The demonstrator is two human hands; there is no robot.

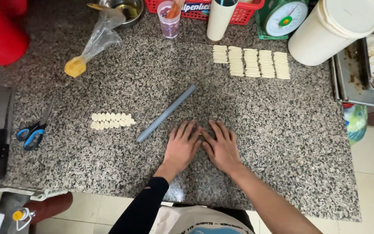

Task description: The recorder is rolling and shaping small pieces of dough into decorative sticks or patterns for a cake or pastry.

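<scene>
Two bare hands lie flat, palms down, on the speckled granite counter point(282, 143): the left hand point(181, 147) and the right hand point(221, 148), fingers spread and angled toward each other, the fingertips touching or very nearly so, clamped on nothing that shows; whether a small piece of dough lies pressed beneath them cannot be told. Just beside the left hand, touching nothing, a grey rolling rod point(166, 113) lies aslant. Further left, a short double row of small pale dough pieces point(111, 121). Well beyond the hands, toward the back, five neat columns of cut dough strips point(252, 63). At the far left edge, blue-handled scissors point(34, 130) and a dark-handled cleaver point(0, 130). At the back: a clear piping bag with yellow filling point(91, 45), a steel bowl point(126, 8), a patterned cup point(169, 19), a red basket point(243, 13), a green-faced dial scale point(284, 18), a large white lidded bucket point(332, 30). To the right, a metal tray point(351, 73) holding rolled pale rounds. By the look of it, the step in hand is pressing or flattening at the counter between rollings; any next move would call for lifting one palm and closing it on the rod close by.
</scene>
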